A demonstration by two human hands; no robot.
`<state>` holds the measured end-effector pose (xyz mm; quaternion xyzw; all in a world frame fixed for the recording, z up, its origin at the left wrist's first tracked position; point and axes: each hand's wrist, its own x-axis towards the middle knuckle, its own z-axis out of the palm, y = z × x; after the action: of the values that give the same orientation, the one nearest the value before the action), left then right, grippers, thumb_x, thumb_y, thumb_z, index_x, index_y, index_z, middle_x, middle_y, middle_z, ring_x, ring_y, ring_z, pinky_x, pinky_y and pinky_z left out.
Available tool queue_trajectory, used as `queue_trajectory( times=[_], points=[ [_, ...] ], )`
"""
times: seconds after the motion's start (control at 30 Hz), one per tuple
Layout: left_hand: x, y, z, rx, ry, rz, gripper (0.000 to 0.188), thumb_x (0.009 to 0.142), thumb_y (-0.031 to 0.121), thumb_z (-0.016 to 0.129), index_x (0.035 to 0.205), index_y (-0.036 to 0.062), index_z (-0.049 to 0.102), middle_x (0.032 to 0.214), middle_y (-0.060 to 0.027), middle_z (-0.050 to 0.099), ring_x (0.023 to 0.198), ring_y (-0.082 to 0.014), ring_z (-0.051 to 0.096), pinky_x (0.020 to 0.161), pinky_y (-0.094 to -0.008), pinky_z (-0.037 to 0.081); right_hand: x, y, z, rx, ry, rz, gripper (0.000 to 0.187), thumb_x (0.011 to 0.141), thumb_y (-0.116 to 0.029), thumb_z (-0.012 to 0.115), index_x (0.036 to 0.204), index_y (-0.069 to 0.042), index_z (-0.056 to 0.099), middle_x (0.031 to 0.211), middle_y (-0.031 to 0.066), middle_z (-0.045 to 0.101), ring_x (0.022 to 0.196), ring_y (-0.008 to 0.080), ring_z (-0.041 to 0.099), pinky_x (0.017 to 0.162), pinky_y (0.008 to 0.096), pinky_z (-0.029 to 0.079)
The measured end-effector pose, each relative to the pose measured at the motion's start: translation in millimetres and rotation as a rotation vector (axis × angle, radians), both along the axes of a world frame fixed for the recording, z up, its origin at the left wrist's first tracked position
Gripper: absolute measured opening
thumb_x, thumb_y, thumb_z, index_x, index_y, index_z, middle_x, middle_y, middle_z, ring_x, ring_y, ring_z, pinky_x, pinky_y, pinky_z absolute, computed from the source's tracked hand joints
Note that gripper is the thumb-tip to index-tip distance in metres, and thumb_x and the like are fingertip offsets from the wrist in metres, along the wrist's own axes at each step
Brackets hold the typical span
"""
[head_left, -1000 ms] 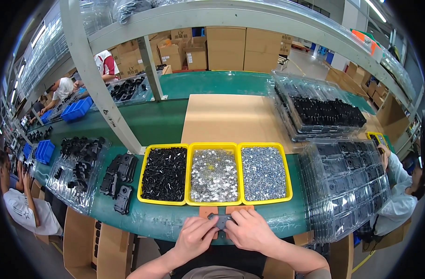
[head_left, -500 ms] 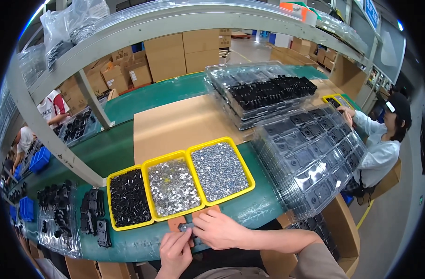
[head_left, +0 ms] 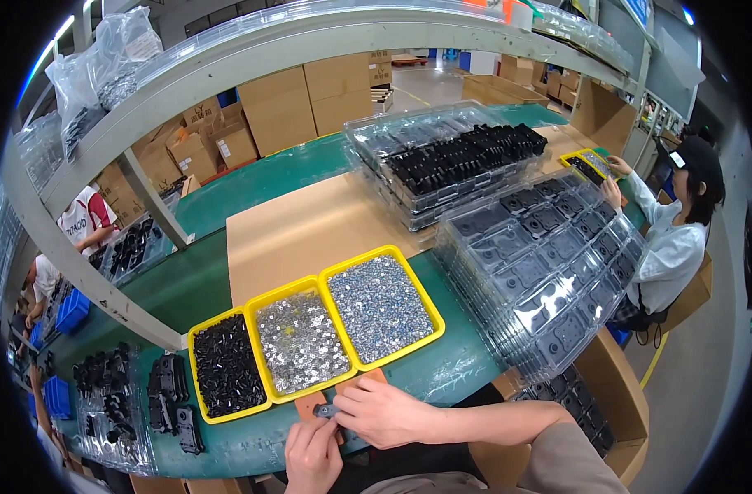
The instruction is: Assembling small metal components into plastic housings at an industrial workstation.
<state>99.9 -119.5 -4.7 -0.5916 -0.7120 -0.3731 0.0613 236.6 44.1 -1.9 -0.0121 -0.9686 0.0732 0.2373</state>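
Dark grey flat moulded part [head_left: 325,410], and both hands were on the spot! It lay right over an orange-brown block [head_left: 308,403] at the near edge of the green-topped desk [head_left: 467,354], one end poking out past the fingers. The right hand [head_left: 380,412] had its grip closed over it, fingers curled down; the left hand [head_left: 312,451] came in with fingertips bunched at its near side, though whether that grip pinched or merely pressed, I couldn't tell.

And the change? A second earlier a long stretch of the part lay bare between the hands; now the right fingers covered most of it, leaving just that end. So the handling carried on at the block, both hands staying off the hardware.

Just beyond sat three yellow plastic trays in a row: one of short black cylindrical pieces [head_left: 232,362], one of shiny silver washers [head_left: 302,342], one of small bluish-silver pieces [head_left: 376,305]. Left of them, more black moulded parts [head_left: 166,391]; to the right, a tilted stack of clear plastic blister trays [head_left: 549,272].

The whole view had swung rightward over that second, bringing the co-worker in the pale shirt [head_left: 672,230] fully in. Over there, hands close together half a second earlier had parted, one reaching to the far side of a small yellow tray [head_left: 567,158].
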Motion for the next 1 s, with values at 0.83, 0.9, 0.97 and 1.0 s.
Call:
queue_trajectory(
  times=[0.83, 0.9, 0.97, 1.0],
  points=[
    [-22, -2, -29, 0.017, 0.164, -0.168, 0.034, 0.089, -0.009, 0.075, 0.122, 0.0009, 0.078, 0.115, -0.0151, 0.077, 0.094, -0.0365, 0.07, 0.089, -0.0424, 0.059, -1, -3, -16, 0.095, 0.016, -0.015, 0.017, 0.096, -0.021, 0.067, 0.107, -0.008, 0.067, 0.106, 0.0104, 0.063, 0.102, 0.0271, 0.057, 0.1, 0.0382, 0.045],
    [-19, 3, -23, 0.04, 0.158, -0.175, 0.033, 0.087, -0.01, 0.076, 0.118, 0.001, 0.078, 0.113, -0.0144, 0.078, 0.093, -0.0355, 0.069, 0.087, -0.042, 0.059, -1, -1, -14, 0.097, 0.014, -0.014, 0.017, 0.096, -0.021, 0.067, 0.107, -0.008, 0.068, 0.105, 0.0101, 0.063, 0.102, 0.027, 0.057, 0.1, 0.0381, 0.045],
    [-17, 4, -18, 0.057, 0.145, -0.174, 0.032, 0.085, -0.01, 0.077, 0.115, 0.0011, 0.078, 0.111, -0.0137, 0.078, 0.091, -0.0344, 0.069, 0.085, -0.0416, 0.059, -1, 0, -15, 0.122, 0.012, -0.017, 0.017, 0.096, -0.021, 0.067, 0.107, -0.009, 0.067, 0.106, 0.0101, 0.063, 0.102, 0.027, 0.057, 0.099, 0.0381, 0.045],
    [-18, 5, -16, 0.066, 0.139, -0.172, 0.032, 0.084, -0.01, 0.077, 0.113, 0.0011, 0.078, 0.11, -0.0134, 0.079, 0.09, -0.0339, 0.069, 0.084, -0.0414, 0.059, -3, 2, -15, 0.151, 0.015, -0.025, 0.017, 0.095, -0.022, 0.067, 0.107, -0.009, 0.066, 0.106, 0.0101, 0.063, 0.102, 0.0271, 0.057, 0.099, 0.038, 0.045]
  ],
)
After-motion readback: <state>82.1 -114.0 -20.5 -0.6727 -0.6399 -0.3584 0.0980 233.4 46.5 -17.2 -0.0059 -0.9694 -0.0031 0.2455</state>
